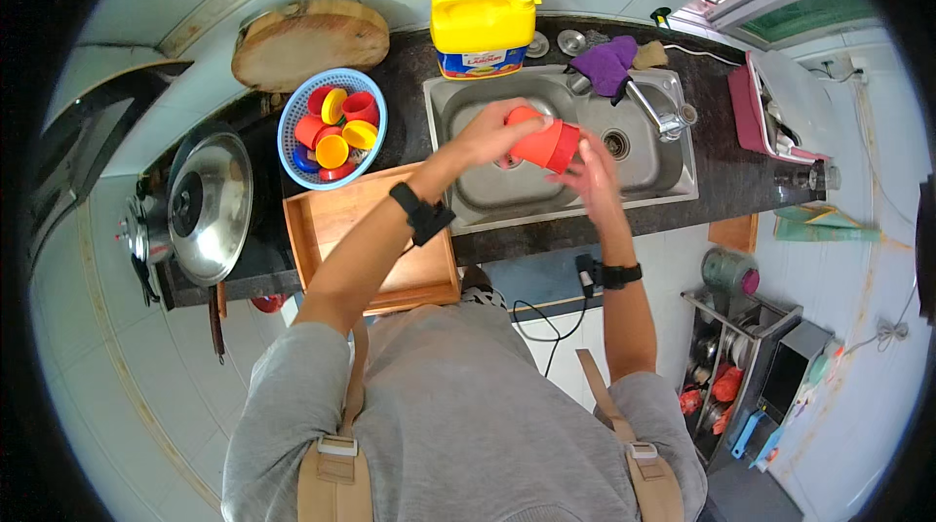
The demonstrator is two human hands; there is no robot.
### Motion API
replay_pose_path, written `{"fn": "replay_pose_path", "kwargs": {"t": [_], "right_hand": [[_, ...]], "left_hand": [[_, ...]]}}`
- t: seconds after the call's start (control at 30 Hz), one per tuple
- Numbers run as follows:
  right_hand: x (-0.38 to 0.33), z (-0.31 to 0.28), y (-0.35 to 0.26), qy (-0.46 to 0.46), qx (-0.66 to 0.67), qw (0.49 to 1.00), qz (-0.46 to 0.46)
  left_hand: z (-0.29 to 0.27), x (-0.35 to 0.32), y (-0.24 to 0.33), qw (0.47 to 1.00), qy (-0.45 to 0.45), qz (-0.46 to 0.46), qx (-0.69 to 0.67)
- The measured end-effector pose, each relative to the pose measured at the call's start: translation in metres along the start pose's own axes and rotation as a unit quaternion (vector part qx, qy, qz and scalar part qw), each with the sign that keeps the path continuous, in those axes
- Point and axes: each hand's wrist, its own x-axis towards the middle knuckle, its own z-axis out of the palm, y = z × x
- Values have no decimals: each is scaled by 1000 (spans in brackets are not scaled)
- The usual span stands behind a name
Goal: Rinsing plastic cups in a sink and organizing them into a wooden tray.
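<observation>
The left hand [487, 137] is wrapping its grip around the closed end of a red cup [542, 143], fingers curled over the top and pressing on it. The right hand [592, 171] is touching the cup's open rim from the near side, fingers loosely spread; how firmly it is gripping cannot be told because it is blurred. The cup is lying on its side in the air above the middle of the steel sink [643, 176], clear of the basin floor and the drain.

The tap [655, 109] is standing just right of the hands, with a purple cloth [606, 64] at the sink's far edge. A yellow jug [483, 33] is sitting at the far left corner of the sink. On the bench [726, 181] to the left, a blue basket [292, 166] is holding red and yellow cups beside a wooden tray [327, 220]. The basin below the hands is offering open room.
</observation>
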Motion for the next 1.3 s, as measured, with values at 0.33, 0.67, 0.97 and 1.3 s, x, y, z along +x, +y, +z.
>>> {"fn": "replay_pose_path", "kwargs": {"t": [0.33, 0.67, 0.97, 1.3], "right_hand": [[29, 14, 53, 201, -174, 960, 88], [1, 12, 34, 136, -297, 930, -167], [-16, -2, 20, 93, -376, 878, -281], [2, -2, 14, 141, 82, 955, 247]], "left_hand": [[43, 25, -25, 955, 274, 105, 37], [13, 31, -21, 962, -52, -201, -176], [25, 25, -24, 949, -109, -201, -219], [49, -1, -22, 884, 265, 280, 263]]}}
